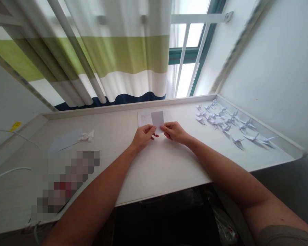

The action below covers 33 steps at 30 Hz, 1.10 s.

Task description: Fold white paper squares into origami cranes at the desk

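A small folded piece of white paper (157, 120) stands upright just above the white desk (159, 167), near its far middle. My left hand (143, 136) pinches the paper's lower left corner with closed fingers. My right hand (175, 132) pinches its lower right corner the same way. Behind the paper lies a flat printed white sheet (143, 118). Both forearms reach in from the near edge.
Several white folded paper cranes (227, 122) are spread along the desk's right side by the wall. A crumpled paper scrap (87, 136) and a flat sheet (65, 140) lie at the left, with white cables (7, 171) further left. A striped curtain (105, 58) and window (192, 51) stand behind.
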Available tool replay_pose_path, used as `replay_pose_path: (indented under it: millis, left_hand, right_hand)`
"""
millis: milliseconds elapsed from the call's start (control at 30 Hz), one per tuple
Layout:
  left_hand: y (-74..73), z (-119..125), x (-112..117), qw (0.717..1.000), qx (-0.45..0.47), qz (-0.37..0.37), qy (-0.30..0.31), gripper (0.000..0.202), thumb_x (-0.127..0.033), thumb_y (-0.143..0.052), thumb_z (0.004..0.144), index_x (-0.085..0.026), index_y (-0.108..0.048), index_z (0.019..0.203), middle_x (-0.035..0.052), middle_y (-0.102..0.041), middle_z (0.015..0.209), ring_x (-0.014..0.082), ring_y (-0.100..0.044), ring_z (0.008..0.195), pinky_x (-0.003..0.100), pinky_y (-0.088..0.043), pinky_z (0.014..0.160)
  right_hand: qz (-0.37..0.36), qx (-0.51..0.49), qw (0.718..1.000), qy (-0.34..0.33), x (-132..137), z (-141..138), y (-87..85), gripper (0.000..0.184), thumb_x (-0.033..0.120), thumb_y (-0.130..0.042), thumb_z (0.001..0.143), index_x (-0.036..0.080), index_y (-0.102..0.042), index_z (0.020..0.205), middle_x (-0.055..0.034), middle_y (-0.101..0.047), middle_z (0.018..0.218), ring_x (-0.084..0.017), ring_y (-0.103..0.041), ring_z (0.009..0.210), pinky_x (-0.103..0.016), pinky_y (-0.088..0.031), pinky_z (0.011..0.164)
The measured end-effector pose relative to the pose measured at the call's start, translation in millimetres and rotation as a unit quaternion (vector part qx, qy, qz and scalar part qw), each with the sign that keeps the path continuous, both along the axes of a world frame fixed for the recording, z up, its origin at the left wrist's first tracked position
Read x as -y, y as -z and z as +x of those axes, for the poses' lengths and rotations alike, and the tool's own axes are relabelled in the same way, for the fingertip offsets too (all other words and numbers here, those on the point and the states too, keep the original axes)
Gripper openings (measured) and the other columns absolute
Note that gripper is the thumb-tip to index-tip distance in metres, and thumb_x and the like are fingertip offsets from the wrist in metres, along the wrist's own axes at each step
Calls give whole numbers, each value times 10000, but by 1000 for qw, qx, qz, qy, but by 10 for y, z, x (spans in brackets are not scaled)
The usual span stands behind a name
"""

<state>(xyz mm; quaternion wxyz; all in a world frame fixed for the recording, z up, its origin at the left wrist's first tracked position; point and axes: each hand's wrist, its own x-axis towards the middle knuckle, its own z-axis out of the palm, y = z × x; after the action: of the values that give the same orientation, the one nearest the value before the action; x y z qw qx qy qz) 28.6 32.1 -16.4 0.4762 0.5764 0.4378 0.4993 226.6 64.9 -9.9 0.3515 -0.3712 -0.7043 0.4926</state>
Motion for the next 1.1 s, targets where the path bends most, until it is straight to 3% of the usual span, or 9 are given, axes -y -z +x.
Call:
replay_pose_path:
  millis: [67,167,233,333,433,600,800,1000,1100]
  left_hand:
    - [29,7,-17,1000,-11,19,-22,456,-626,-759,848,-170,-757,868,54,-754,783,218,-764,762,286,-555,626]
    - [60,14,-31,997,-39,34,-63,443,-620,-776,828,-178,-758,800,44,-733,739,201,-700,710,284,-542,590]
    - [57,20,-19,994,-57,48,-78,429,-607,-809,804,-185,-755,751,37,-722,724,193,-661,700,283,-528,597]
    - [27,40,25,987,-106,87,-79,432,-607,-837,791,-196,-741,697,26,-709,709,186,-635,705,284,-498,633]
    - [11,66,60,986,-120,103,-57,509,-648,-849,767,-199,-659,622,-4,-641,654,153,-565,632,278,-456,608]
    - [34,45,4,996,-22,84,-36,577,-692,-829,780,-200,-558,643,-33,-555,636,121,-523,619,260,-501,611]
    - [44,-28,-82,995,71,39,-52,623,-709,-858,735,-208,-489,723,-51,-571,680,107,-578,652,270,-613,660]
    - [64,-31,-70,995,92,-26,-7,549,-585,-911,724,-174,-690,1014,22,-756,819,176,-719,737,286,-606,640]
    - [74,-44,-90,995,91,-34,-27,527,-573,-921,693,-158,-716,945,24,-748,747,178,-704,670,302,-596,626]
  right_hand:
    - [19,7,999,26,-14,-8,24,559,746,-683,862,223,-564,705,66,-495,466,-94,-355,435,-265,-263,472]
    - [116,6,981,158,-8,-37,31,479,671,-779,822,233,-586,797,80,-479,514,-115,-394,496,-268,-289,515]
    - [156,15,967,200,20,-70,22,449,641,-776,848,232,-598,798,45,-556,593,-134,-475,552,-277,-355,560]
    - [143,43,977,155,67,-128,19,476,677,-732,880,216,-649,793,-23,-689,725,-170,-594,634,-300,-443,631]
    - [119,23,986,111,74,-151,37,562,754,-724,844,204,-664,747,-30,-682,708,-189,-605,685,-300,-451,638]
    - [39,-67,995,57,0,-77,49,634,807,-729,779,173,-717,770,-30,-691,735,-181,-590,700,-297,-449,638]
    - [-26,-138,987,79,-41,-41,18,608,750,-836,674,158,-763,790,-60,-752,801,-205,-641,764,-323,-515,705]
    - [-49,-114,991,48,-52,5,20,552,670,-877,697,136,-747,749,-41,-717,722,-167,-621,666,-282,-486,596]
    - [-68,-149,986,24,-73,20,46,521,612,-907,710,144,-772,896,-48,-764,790,-192,-688,704,-316,-582,640]
